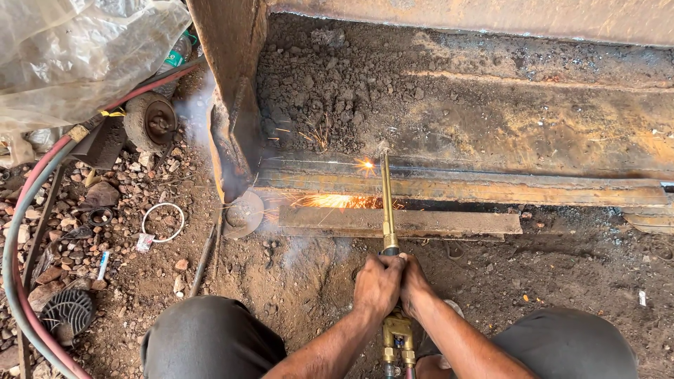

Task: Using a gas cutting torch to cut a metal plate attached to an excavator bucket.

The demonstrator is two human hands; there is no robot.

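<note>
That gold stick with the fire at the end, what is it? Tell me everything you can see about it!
It is a cutting torch, a long thin brass-coloured tube. Its tip touches a rusty steel beam, where a bright flame burns and orange sparks spray left along the cut. It points straight away from the person. Both hands grip it just below a dark collar, the left hand beside the right hand. Below the hands sits a chunky brass valve body.

Rust, brass and dirt.
You faced a rough rusty steel beam (463,188), a shiny brass torch (387,203), and crumbly matt soil (316,84).
</note>
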